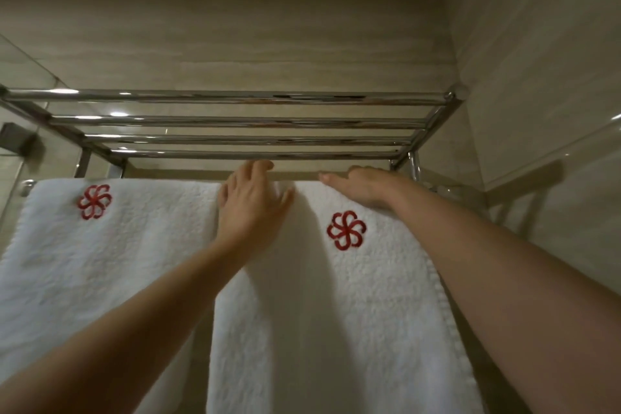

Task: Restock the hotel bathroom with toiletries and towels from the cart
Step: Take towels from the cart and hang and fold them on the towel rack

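Two white towels with a red flower emblem hang side by side over the rail under a chrome rack. The left towel (100,262) hangs flat by itself. On the right towel (336,312), my left hand (252,205) lies flat at the upper left corner, fingers spread and reaching up toward the rail. My right hand (366,185) rests flat along that towel's top edge, fingers pointing left. Neither hand grips anything that I can see.
The chrome rack shelf (235,119) of several bars sits above the towels with nothing on it. Beige tiled wall (268,27) lies behind, a side wall (537,77) closes the right, and a glass panel (20,77) stands at the left.
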